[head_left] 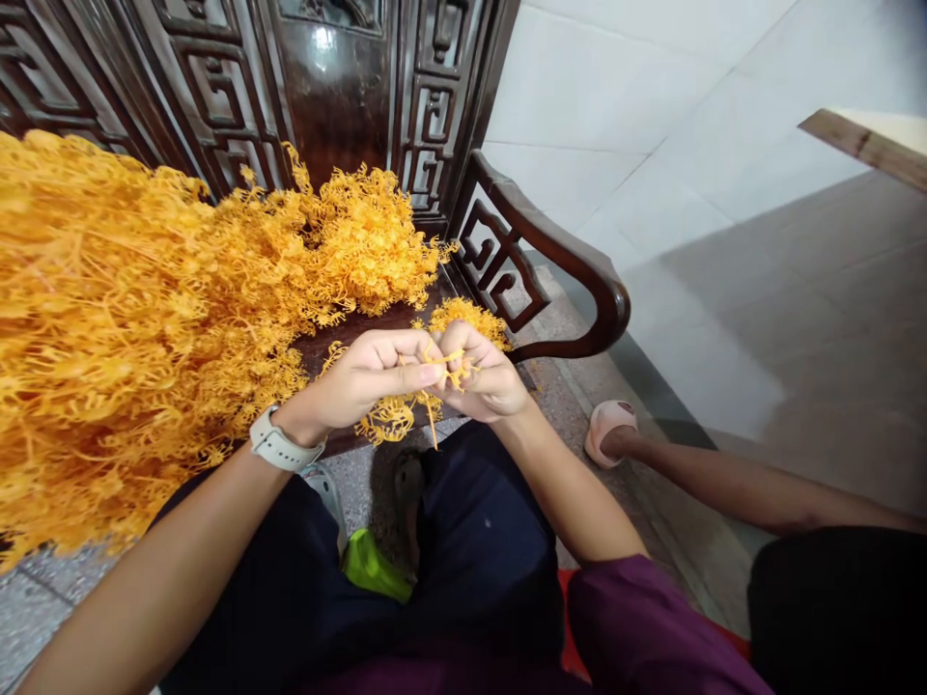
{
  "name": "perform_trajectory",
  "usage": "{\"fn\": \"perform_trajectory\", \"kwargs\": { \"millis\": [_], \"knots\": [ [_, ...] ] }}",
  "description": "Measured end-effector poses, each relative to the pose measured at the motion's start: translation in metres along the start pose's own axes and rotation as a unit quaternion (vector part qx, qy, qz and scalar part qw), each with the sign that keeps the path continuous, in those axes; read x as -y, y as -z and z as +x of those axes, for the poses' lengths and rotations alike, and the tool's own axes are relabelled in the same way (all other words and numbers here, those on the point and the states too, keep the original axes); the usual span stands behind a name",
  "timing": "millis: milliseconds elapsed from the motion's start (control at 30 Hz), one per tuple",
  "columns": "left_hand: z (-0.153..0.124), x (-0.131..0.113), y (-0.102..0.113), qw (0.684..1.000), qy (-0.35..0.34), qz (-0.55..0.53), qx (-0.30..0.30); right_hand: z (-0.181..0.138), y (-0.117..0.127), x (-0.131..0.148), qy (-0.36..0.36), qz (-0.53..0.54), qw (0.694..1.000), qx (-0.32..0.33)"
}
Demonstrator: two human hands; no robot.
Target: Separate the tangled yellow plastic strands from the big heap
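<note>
The left hand [366, 375] and the right hand [484, 375] are both closed, pinching a thin orange sprig [447, 365] between their fingertips at twelve o'clock. A large heap of curly, bright orange plant sprays [145, 309] lies at ten o'clock, resting on a dark carved wooden bench [547, 253].

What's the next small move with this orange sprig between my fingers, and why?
I'd probably ease your left hand and right hand slightly apart, slowly. Both seem to pinch the same thin orange sprig at the fingertips, and its curly strands look fine and easily snagged, with a loose orange clump right below.
</note>
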State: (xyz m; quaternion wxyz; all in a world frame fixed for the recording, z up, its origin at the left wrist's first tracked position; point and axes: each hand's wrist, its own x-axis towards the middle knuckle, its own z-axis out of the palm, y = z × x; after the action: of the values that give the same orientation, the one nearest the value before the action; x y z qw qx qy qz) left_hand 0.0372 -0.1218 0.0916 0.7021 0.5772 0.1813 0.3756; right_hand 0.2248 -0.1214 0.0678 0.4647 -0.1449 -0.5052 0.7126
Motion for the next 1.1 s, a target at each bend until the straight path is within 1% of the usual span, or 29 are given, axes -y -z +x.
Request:
{"fn": "perform_trajectory", "kwargs": {
  "millis": [67, 100, 233, 300, 367, 467, 533, 600, 667, 700, 800, 867, 900, 1000, 1100],
  "knots": [
    [-0.001, -0.001, -0.002, 1.000, 0.002, -0.010, -0.005, 0.000, 0.000, 0.001, 0.001, 0.000, 1.000, 0.001],
    [-0.002, -0.002, -0.004, 0.999, 0.001, -0.026, -0.018, 0.000, 0.000, 0.002, 0.005, 0.005, 1.000, 0.004],
    [-0.002, -0.009, -0.012, 0.990, -0.016, -0.102, -0.095, -0.002, -0.006, 0.008, 0.048, 0.041, 0.997, 0.041],
    [0.000, -0.011, -0.014, 0.988, -0.017, -0.109, -0.105, -0.002, -0.008, 0.011, 0.055, 0.041, 0.996, 0.050],
    [0.002, -0.011, -0.015, 0.989, -0.016, -0.108, -0.098, -0.001, -0.007, 0.015, 0.052, 0.026, 0.998, 0.034],
    [0.004, -0.008, -0.013, 0.992, -0.007, -0.105, -0.077, -0.001, 0.002, 0.022, 0.054, -0.012, 0.998, -0.024],
    [0.004, -0.007, -0.011, 0.991, 0.000, -0.112, -0.070, -0.002, 0.013, 0.027, 0.051, -0.036, 0.994, -0.087],
    [0.004, -0.006, -0.010, 0.990, 0.000, -0.122, -0.076, -0.003, 0.028, 0.032, 0.042, -0.067, 0.983, -0.164],
    [0.004, -0.006, -0.008, 0.989, 0.000, -0.125, -0.085, -0.005, 0.048, 0.034, 0.036, -0.121, 0.961, -0.247],
    [0.004, -0.006, -0.007, 0.988, 0.001, -0.123, -0.089, -0.006, 0.059, 0.034, 0.036, -0.158, 0.944, -0.286],
    [0.005, -0.006, -0.005, 0.989, 0.007, -0.111, -0.095, -0.010, 0.097, 0.029, 0.042, -0.288, 0.880, -0.374],
    [0.005, -0.006, -0.005, 0.990, 0.009, -0.099, -0.098, -0.013, 0.120, 0.024, 0.034, -0.343, 0.845, -0.408],
    [0.005, -0.006, -0.005, 0.990, 0.010, -0.093, -0.101, -0.015, 0.130, 0.022, 0.028, -0.353, 0.836, -0.419],
    [0.006, -0.007, -0.007, 0.991, 0.012, -0.080, -0.109, -0.019, 0.152, 0.016, 0.014, -0.334, 0.835, -0.438],
    [0.008, -0.006, -0.008, 0.990, 0.019, -0.070, -0.124, -0.021, 0.161, 0.014, 0.015, -0.307, 0.844, -0.440]
  ]
}}
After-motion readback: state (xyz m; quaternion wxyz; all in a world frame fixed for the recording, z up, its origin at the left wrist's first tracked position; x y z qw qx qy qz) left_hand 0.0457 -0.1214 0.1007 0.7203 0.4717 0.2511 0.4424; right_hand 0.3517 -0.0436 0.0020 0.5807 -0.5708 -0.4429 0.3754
